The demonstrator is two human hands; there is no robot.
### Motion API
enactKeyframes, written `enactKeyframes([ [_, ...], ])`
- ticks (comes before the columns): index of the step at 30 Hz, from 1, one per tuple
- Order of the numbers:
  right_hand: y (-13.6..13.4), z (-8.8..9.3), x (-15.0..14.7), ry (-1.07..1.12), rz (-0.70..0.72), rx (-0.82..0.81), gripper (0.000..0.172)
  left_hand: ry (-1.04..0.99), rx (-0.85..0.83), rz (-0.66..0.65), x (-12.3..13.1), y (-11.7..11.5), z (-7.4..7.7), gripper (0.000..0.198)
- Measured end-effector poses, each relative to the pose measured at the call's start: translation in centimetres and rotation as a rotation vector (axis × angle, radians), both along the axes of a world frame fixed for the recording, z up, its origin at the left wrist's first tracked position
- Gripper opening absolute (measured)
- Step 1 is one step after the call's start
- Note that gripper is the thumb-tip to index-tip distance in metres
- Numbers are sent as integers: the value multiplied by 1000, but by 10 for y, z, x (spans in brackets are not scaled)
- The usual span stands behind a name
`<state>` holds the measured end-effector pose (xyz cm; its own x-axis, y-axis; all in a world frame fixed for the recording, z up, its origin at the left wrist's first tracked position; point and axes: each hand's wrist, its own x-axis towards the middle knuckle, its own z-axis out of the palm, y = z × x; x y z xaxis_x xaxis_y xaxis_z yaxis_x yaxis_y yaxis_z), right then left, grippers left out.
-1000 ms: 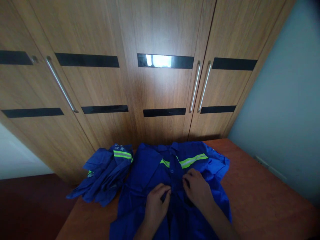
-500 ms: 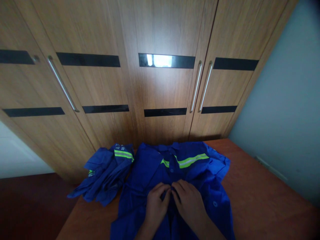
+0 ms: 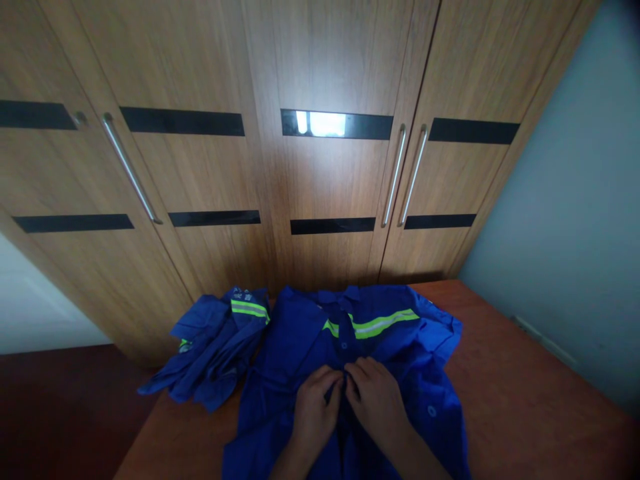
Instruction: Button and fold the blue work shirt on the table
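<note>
A blue work jacket (image 3: 290, 347) with yellow-green and silver reflective strips lies spread on a reddish-brown table, its collar toward the wardrobe. Over the middle of its front, my left hand (image 3: 317, 403) pinches the cloth at the button edge. My right hand (image 3: 375, 397) is closed on the same edge from the other side, fingertips almost touching those of the left. What sits between the fingertips is hidden, perhaps a button. One button (image 3: 344, 346) shows above the hands on the front edge.
Left of the jacket lies a crumpled blue garment (image 3: 215, 353) with a reflective strip, partly over the edge of the table (image 3: 515, 393). Behind stands a wooden wardrobe (image 3: 330, 180) with metal handles and black panels. A pale wall (image 3: 560, 220) borders the right side.
The view has shifted slightly. Both hands stay at the same spot on the jacket front, with the right fingers moved a little.
</note>
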<state>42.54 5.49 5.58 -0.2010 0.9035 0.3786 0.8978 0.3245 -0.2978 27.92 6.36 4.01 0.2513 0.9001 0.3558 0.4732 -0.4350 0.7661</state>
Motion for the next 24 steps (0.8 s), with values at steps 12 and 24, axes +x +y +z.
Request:
enactKeyframes([
  [12,22,0,45,393,-31,-15,19,-116,-15,80,-14,4,10,23],
  [24,9,13,114,120,66,-178,22,232,-170,159,-64,8,17,23],
])
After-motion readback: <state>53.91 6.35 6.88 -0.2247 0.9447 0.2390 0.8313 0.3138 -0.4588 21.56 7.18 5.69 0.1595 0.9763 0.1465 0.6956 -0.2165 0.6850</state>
